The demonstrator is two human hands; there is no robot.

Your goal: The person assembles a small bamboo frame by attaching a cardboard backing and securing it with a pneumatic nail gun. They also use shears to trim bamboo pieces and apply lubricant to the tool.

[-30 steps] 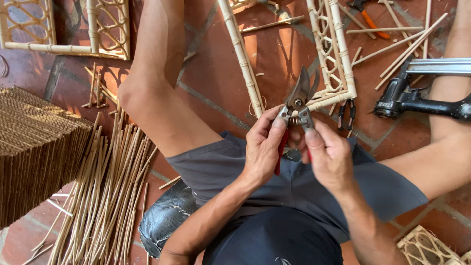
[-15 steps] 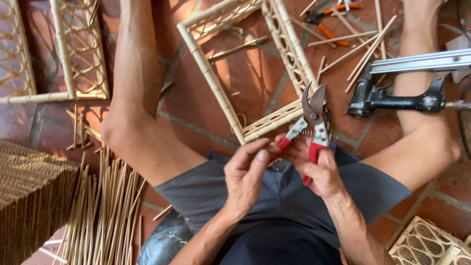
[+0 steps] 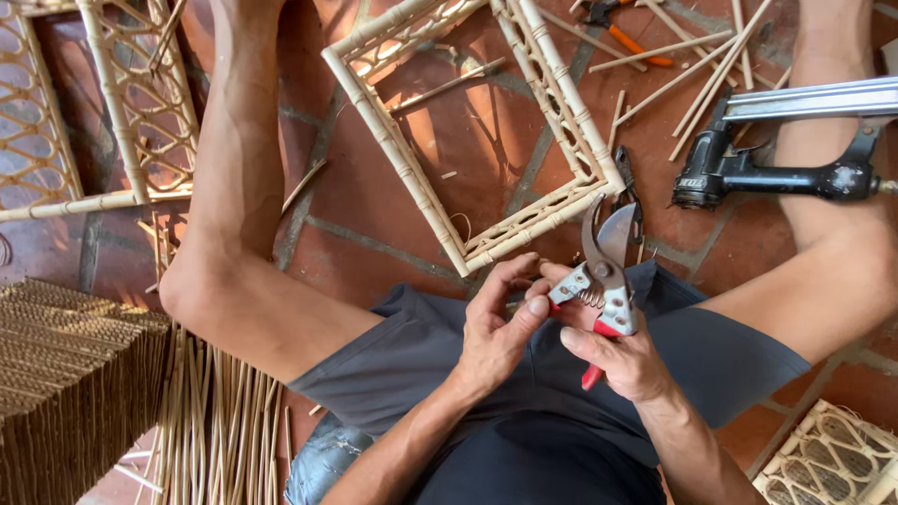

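Head view: the person sits on a tiled floor (image 3: 374, 215) with legs spread around a square rattan frame (image 3: 486, 122), the landmark here. Just below the frame's near corner, over the lap, the right hand (image 3: 622, 360) grips red-handled pruners (image 3: 599, 281); its fingers are wrapped tight around the handles, and the blades point up toward the frame's corner, slightly parted. The left hand (image 3: 500, 327) sits just left of the pruners, its fingers curled with thumb and fingertips pinched together against the pruner's pivot end; whether a small piece is held there cannot be told.

Right of the frame, a black nail gun (image 3: 776, 173) lies on the floor beside the person's right leg, with a metal rail (image 3: 814, 98) just above it. Loose sticks (image 3: 692, 65) are scattered at the frame's upper right, near orange-handled pliers (image 3: 617, 28). Left of the frame, beyond the left leg, 1 lattice panel (image 3: 122, 112) lies flat. Well below and left of the frame sit a stack of woven mats (image 3: 65, 383) and a bundle of thin canes (image 3: 220, 430). A small woven basket (image 3: 828, 463) shows at the lower right.
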